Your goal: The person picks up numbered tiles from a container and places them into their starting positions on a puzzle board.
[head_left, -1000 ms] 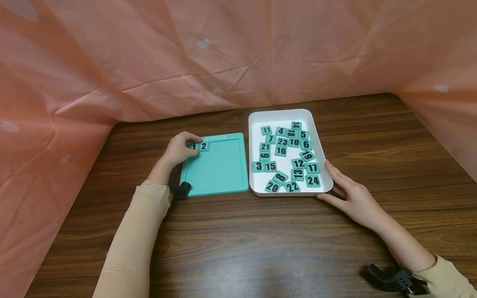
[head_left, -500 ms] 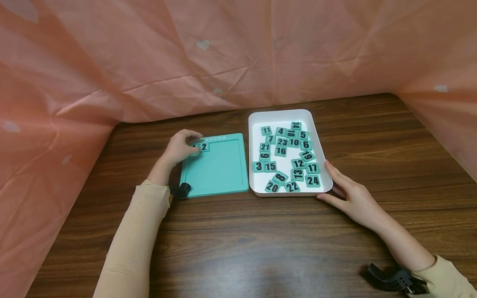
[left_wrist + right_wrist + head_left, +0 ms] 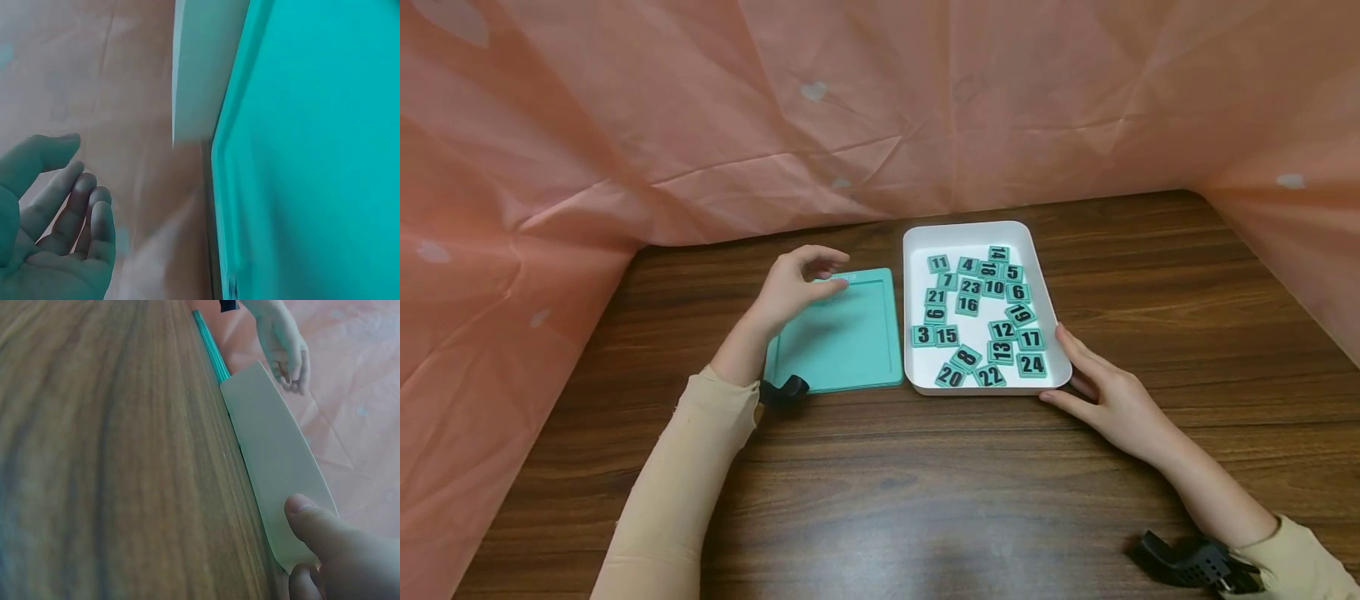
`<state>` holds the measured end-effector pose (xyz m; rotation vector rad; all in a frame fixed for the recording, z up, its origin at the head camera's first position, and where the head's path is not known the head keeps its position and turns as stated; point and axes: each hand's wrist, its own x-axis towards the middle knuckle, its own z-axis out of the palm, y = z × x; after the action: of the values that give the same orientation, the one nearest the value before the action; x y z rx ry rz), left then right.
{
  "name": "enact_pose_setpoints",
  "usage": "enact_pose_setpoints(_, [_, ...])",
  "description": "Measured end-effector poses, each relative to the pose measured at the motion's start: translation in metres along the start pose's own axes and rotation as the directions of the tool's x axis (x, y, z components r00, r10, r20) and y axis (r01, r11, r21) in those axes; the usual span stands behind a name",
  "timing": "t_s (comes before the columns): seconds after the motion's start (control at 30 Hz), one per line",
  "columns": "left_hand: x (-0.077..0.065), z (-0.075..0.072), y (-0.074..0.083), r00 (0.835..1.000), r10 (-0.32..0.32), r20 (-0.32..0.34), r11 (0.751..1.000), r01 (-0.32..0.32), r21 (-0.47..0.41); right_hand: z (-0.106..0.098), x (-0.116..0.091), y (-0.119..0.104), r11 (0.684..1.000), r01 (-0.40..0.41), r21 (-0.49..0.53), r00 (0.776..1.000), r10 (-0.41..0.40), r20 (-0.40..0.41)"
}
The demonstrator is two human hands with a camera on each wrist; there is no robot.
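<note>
My left hand [image 3: 790,287] hovers over the upper left of a turquoise tray-like board [image 3: 853,342], thumb and fingers apart. In the left wrist view the fingers [image 3: 103,222] are loosely bent with nothing between them. The hand hides the board's upper left corner, where tiles 1 and 2 were visible earlier. Beside the board stands a shallow white tray [image 3: 977,335] with several turquoise number tiles, such as tile 3 [image 3: 922,336] and tile 4 [image 3: 967,266]. My right hand [image 3: 1116,408] holds the tray's near right corner, thumb [image 3: 306,512] against the near wall.
The board and tray lie side by side on a dark wooden table [image 3: 865,483]. A pink cloth [image 3: 850,108] with pale hearts hangs behind and at both sides. Black wrist straps [image 3: 1198,562] sit on both wrists.
My left hand has lifted off tiles 1 and 2 and moved right over the board, its fingers spreading. The right hand and the white tray have stayed in place.
</note>
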<state>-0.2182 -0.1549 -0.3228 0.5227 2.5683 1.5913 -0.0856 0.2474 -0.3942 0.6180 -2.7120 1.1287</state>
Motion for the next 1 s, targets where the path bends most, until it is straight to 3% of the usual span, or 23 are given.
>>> enact_pose_setpoints(0.17, [-0.002, 0.032, 0.007, 0.996, 0.059, 0.064, 0.996, -0.054, -0.065, 0.0, 0.0, 0.0, 1.0, -0.012, -0.001, 1.0, 0.012, 0.01])
enact_pose_setpoints(0.47, [-0.001, 0.076, 0.006, 0.979, 0.139, 0.152, 0.988, -0.147, 0.044, 0.0, 0.0, 0.0, 1.0, -0.016, -0.005, 1.0, 0.016, 0.016])
enact_pose_setpoints(0.63, [0.003, 0.088, 0.006, 0.963, 0.178, 0.201, 0.971, -0.205, 0.123, 0.0, 0.0, 0.0, 1.0, -0.01, 0.002, 1.0, 0.01, 0.014])
enact_pose_setpoints(0.8, [0.008, 0.093, 0.006, 0.948, 0.215, 0.236, 0.921, -0.278, 0.275, -0.001, 0.001, 0.0, 1.0, 0.02, 0.014, 1.0, -0.02, 0.005])
enact_pose_setpoints(1.0, [0.012, 0.096, 0.005, 0.949, 0.2, 0.244, 0.888, -0.281, 0.365, 0.0, 0.001, 0.001, 0.999, 0.033, 0.007, 0.999, -0.033, -0.005])
